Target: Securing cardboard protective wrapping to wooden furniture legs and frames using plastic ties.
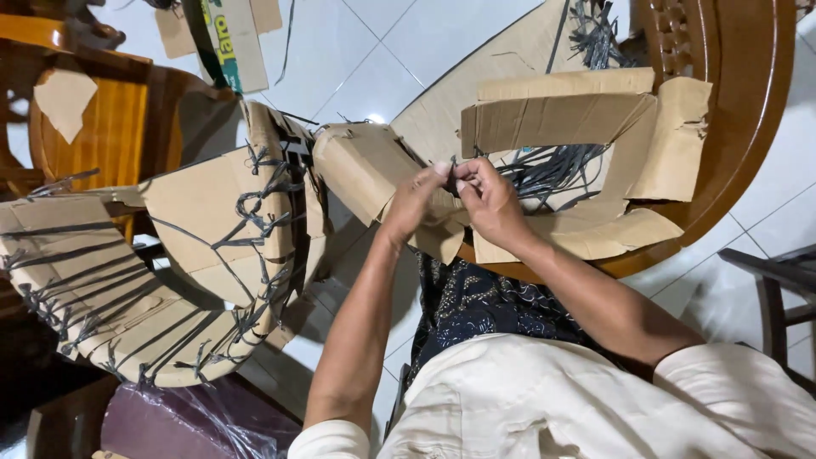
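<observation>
White tiled floor (425, 42), round wooden table (748, 127) | my left hand (412, 204) and right hand (489, 200) pinch dark strap (544, 170) at cardboard piece (374, 166), frame centre

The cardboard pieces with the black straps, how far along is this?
Done: a strapped cardboard bundle lies at left. In hand: left hand and right hand pinch a black strap on a folded cardboard piece. Left: loose straps and untied cardboard.
</observation>
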